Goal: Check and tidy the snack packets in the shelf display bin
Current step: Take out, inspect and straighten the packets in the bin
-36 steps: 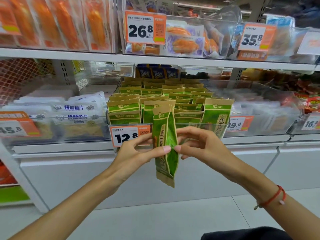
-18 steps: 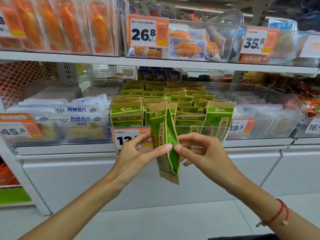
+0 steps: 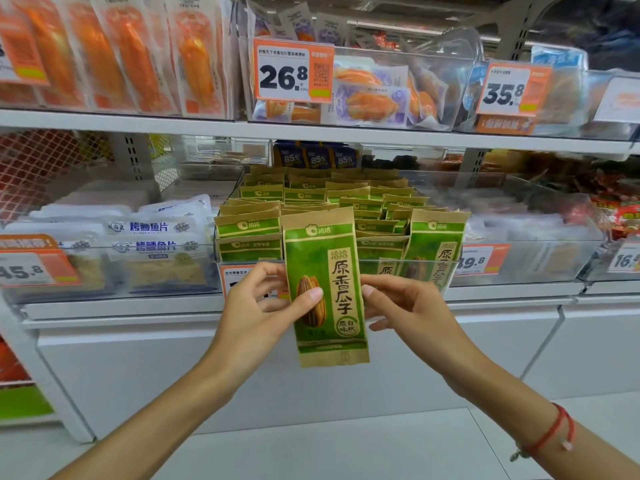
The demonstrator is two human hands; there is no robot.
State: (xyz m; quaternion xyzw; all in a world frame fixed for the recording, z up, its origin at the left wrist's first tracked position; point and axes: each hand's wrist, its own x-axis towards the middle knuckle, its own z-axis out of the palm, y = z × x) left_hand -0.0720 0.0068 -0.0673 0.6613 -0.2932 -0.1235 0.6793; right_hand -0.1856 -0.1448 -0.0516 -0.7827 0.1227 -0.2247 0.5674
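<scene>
Item: 1 green-and-kraft paper sunflower-seed packet [image 3: 325, 289], upright, printed face toward the camera, held in front of the clear plastic display bin [image 3: 388, 266] at its front edge. Left hand [image 3: 258, 306] pinches the packet's left edge, thumb on the face; right hand [image 3: 403, 304] pinches the right edge (its fingers behind). Bin holds rows of matching green packets [image 3: 349, 206]. Handling: check seams and print, then reinsert upright, face forward, into the front row's gap.
</scene>
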